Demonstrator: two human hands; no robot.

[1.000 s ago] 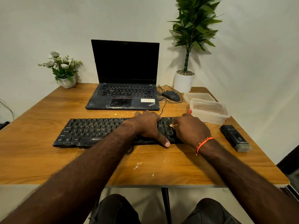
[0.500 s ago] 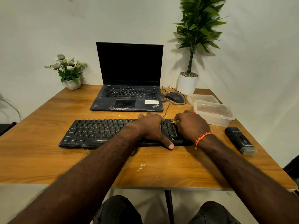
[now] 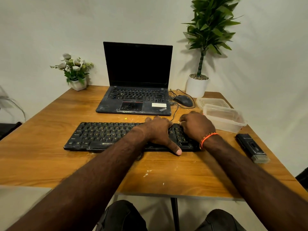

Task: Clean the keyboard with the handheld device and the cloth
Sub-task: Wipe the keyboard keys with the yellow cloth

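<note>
The keyboard [image 3: 106, 135] lies near the desk [image 3: 50, 160] front edge; it looks light, stiff and flat, best held by its two ends. The handheld device [image 3: 251, 147] rests at the right edge. The left hand [image 3: 160, 132] lies flat on the keys. The right hand [image 3: 196, 125] is curled, pinching something small and pale that I cannot identify. Both hands have hardly shifted since earlier.

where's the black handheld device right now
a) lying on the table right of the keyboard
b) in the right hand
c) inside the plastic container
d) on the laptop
a: the handheld device lies untouched on the table, right of the keyboard and in front of the plastic container.
</note>
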